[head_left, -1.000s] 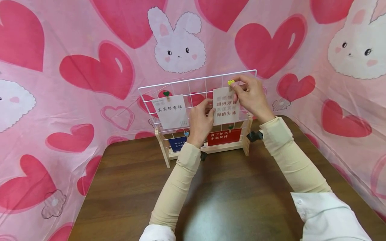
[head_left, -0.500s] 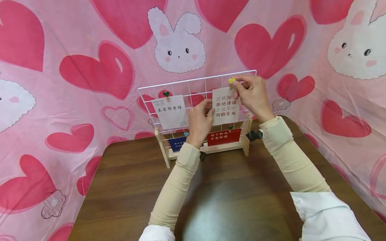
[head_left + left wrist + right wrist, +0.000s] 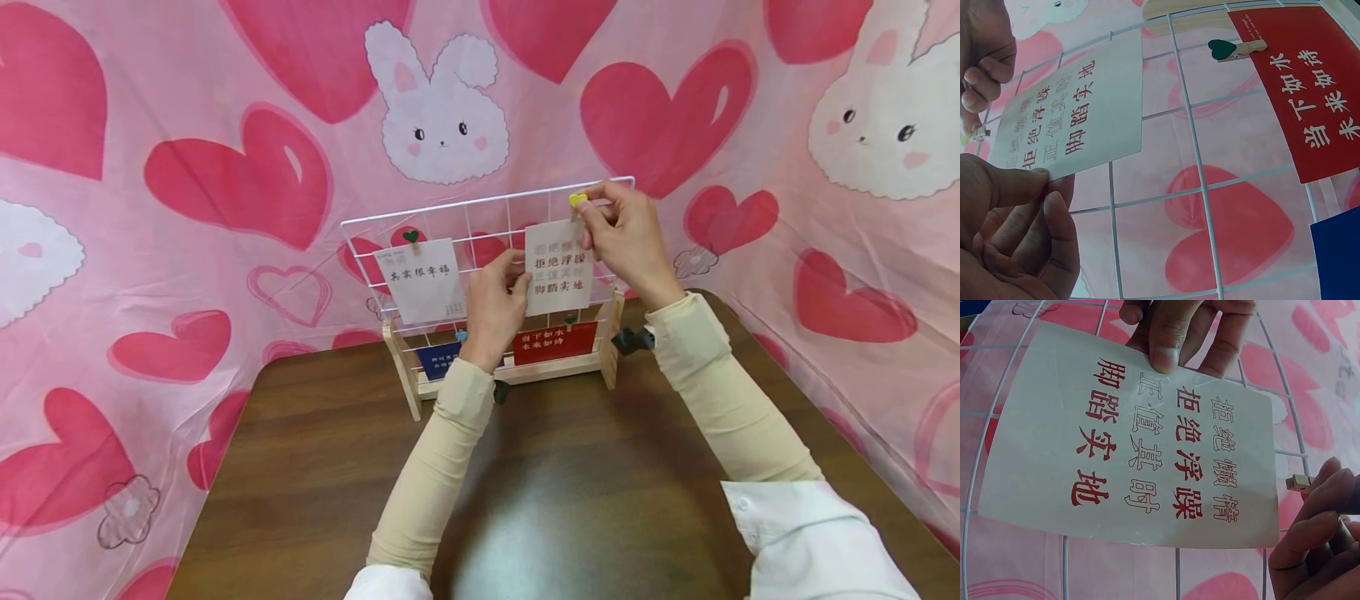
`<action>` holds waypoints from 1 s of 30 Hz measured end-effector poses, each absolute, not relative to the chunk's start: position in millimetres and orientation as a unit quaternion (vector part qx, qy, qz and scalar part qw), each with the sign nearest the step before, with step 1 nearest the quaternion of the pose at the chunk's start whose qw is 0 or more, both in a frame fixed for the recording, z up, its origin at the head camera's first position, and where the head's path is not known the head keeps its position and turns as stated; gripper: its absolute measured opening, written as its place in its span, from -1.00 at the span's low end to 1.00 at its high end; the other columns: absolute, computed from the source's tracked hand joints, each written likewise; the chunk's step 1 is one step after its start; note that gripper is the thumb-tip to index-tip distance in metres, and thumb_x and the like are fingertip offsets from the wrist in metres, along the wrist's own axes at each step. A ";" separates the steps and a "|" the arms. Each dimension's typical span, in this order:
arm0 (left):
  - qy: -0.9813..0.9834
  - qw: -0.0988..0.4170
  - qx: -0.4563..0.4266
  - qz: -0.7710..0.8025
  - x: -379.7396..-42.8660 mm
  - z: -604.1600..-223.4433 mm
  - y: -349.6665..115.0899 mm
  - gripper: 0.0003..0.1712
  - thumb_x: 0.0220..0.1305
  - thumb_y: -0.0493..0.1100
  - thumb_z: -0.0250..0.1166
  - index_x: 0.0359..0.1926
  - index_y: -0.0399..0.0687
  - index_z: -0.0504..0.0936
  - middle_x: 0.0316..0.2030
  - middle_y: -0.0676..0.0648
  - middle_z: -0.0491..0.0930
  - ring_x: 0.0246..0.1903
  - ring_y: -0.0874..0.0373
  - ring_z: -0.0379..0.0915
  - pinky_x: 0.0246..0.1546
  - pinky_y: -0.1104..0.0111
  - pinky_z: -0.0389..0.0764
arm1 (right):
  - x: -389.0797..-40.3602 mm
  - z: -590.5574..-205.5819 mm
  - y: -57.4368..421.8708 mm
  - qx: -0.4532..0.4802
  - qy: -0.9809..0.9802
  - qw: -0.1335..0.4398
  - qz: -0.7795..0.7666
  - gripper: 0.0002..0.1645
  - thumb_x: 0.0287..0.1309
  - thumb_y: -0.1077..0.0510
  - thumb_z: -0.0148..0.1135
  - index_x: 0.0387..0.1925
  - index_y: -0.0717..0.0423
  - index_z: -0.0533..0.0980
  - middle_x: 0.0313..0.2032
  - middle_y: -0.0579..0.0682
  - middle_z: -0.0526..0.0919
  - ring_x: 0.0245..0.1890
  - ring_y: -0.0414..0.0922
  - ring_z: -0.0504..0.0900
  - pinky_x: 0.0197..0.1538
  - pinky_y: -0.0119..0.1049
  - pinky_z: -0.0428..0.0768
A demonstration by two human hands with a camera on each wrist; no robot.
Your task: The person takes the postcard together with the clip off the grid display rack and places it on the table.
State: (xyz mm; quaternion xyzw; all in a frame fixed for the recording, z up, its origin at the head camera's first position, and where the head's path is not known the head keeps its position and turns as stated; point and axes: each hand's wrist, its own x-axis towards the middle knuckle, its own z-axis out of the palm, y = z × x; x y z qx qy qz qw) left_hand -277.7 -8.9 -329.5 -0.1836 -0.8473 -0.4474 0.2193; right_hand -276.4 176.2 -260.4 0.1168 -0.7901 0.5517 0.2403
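My left hand [image 3: 493,308] pinches the long left edge of a white card [image 3: 558,271] with red printed characters, thumb in front and fingers behind. The card is held before the upper right of a white wire grid [image 3: 480,200]. My right hand [image 3: 626,242] pinches a small wooden clothespin with a yellow heart [image 3: 577,201] at the card's top edge. In the right wrist view the tip of the clothespin [image 3: 1299,483] points at that edge, with a narrow gap between them. In the left wrist view the card [image 3: 1079,103] tilts in front of the wires.
On the grid hang another white card [image 3: 423,283] with a green heart clothespin [image 3: 410,237], a red card [image 3: 555,343] and a blue card [image 3: 438,361]. Wooden feet [image 3: 401,371] carry the grid on a brown table [image 3: 322,467]. A pink heart-patterned cloth [image 3: 540,125] hangs close behind.
The yellow heart clothespin has risen slightly in my right hand, relative to the grid. My left hand keeps its pinch on the white card, almost still. The head view has shifted a little.
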 end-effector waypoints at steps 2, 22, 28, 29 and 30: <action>-0.846 0.219 -0.184 -0.449 -277.5 -330.3 -9.1 -0.72 0.44 -0.26 0.31 0.12 -0.12 0.70 -0.04 -0.14 0.83 -0.16 0.07 0.83 -0.16 0.33 0.79 | -274.9 -260.6 176.0 0.119 -0.788 0.238 0.555 -0.71 0.48 0.14 0.21 0.00 0.32 0.61 -0.74 -0.25 0.53 -0.76 -0.31 0.42 -0.66 -0.46 0.40; -0.845 0.221 -0.185 -0.451 -271.8 -329.9 -19.8 -0.72 0.41 -0.30 0.33 0.11 -0.13 0.71 -0.07 -0.14 0.83 -0.17 0.06 0.82 -0.13 0.28 0.79 | -268.9 -262.5 174.7 0.123 -0.768 0.237 0.582 -0.74 0.47 0.16 0.21 -0.02 0.30 0.59 -0.75 -0.24 0.50 -0.77 -0.28 0.41 -0.67 -0.46 0.41; -0.843 0.221 -0.188 -0.453 -268.7 -329.5 -25.1 -0.72 0.40 -0.30 0.34 0.09 -0.15 0.72 -0.10 -0.16 0.83 -0.18 0.04 0.83 -0.11 0.24 0.79 | -268.3 -265.8 175.7 0.123 -0.766 0.237 0.585 -0.80 0.48 0.19 0.19 -0.06 0.27 0.59 -0.73 -0.20 0.53 -0.77 -0.27 0.43 -0.68 -0.45 0.43; -0.843 0.219 -0.187 -0.454 -267.8 -329.8 -26.0 -0.72 0.40 -0.30 0.34 0.10 -0.15 0.72 -0.10 -0.16 0.83 -0.18 0.03 0.82 -0.11 0.23 0.79 | -268.2 -266.6 176.0 0.122 -0.768 0.234 0.584 -0.79 0.48 0.19 0.18 -0.06 0.28 0.58 -0.73 -0.19 0.54 -0.77 -0.28 0.43 -0.68 -0.44 0.43; -0.843 0.215 -0.184 -0.457 -266.9 -330.2 -26.7 -0.71 0.40 -0.30 0.34 0.10 -0.16 0.72 -0.09 -0.16 0.83 -0.17 0.03 0.82 -0.11 0.24 0.79 | -268.2 -267.4 176.3 0.121 -0.770 0.231 0.583 -0.79 0.48 0.19 0.18 -0.05 0.29 0.58 -0.72 -0.18 0.55 -0.77 -0.28 0.44 -0.69 -0.43 0.44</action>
